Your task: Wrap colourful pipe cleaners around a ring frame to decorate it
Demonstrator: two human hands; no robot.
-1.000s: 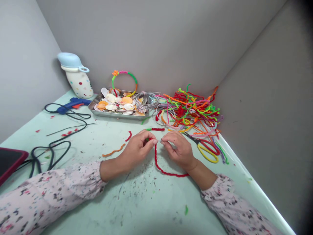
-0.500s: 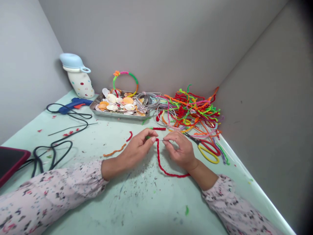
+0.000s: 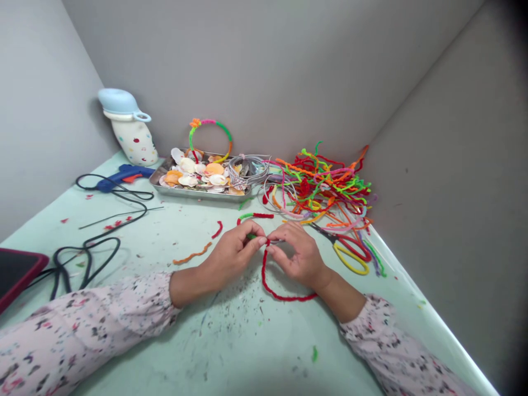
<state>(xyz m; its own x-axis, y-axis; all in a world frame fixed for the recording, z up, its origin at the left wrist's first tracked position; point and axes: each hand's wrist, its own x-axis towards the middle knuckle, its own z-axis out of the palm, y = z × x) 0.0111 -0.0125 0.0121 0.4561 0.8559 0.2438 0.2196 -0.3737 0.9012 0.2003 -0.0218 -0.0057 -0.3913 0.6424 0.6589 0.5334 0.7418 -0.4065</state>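
Note:
My left hand (image 3: 231, 254) and my right hand (image 3: 299, 254) meet at the middle of the pale green table (image 3: 231, 341), fingertips almost touching. Both pinch a red pipe cleaner (image 3: 275, 292) near its top end; the rest of it curves down under my right wrist. A green and red pipe cleaner piece (image 3: 254, 216) sticks out just beyond my left fingers; whether it joins the red one is hidden by my fingers.
A heap of coloured pipe cleaners (image 3: 324, 187) lies at the back right, with yellow-handled scissors (image 3: 348, 256) beside it. A metal tray of shells (image 3: 198, 179), a blue glue gun (image 3: 119, 177) with black cable (image 3: 88, 247), a spotted jug (image 3: 132, 135) and a red-edged tablet (image 3: 16, 272) sit left.
My two hands have drawn closer together. The red pipe cleaner's top end has bent over between my fingertips, and the green and red piece has shifted slightly left.

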